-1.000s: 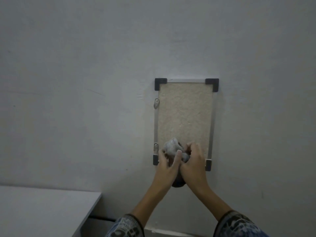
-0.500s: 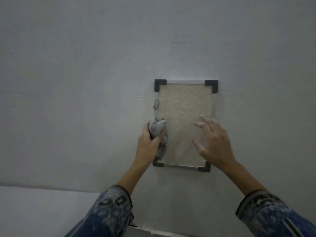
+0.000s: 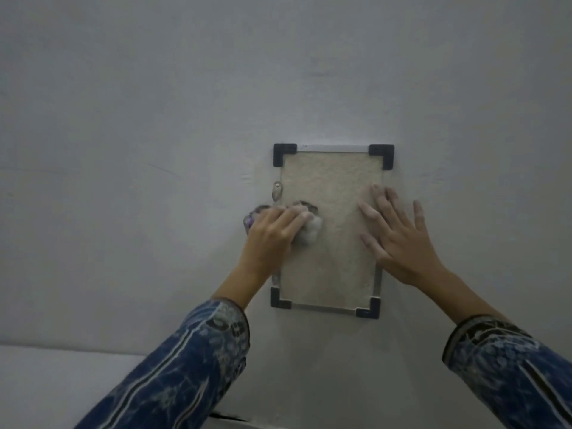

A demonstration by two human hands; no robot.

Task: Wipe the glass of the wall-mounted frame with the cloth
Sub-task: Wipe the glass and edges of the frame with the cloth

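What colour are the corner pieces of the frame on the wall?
Black, on all four corner pieces of the frame; seen in the head view.

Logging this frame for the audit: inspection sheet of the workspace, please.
Surface: pale wall, faint scuffs left of the frame.
Job's things: frame, upright on the wall, black corner caps, beige panel behind the glass; cloth, bunched, on the glass near the frame's left edge.
Clutter: nothing seen.
Grips: left hand shut on the cloth; right hand open, fingers spread flat across the frame's right edge.
Cables: nothing seen.
Surroundings: white ledge lower left, patterned blue sleeves.
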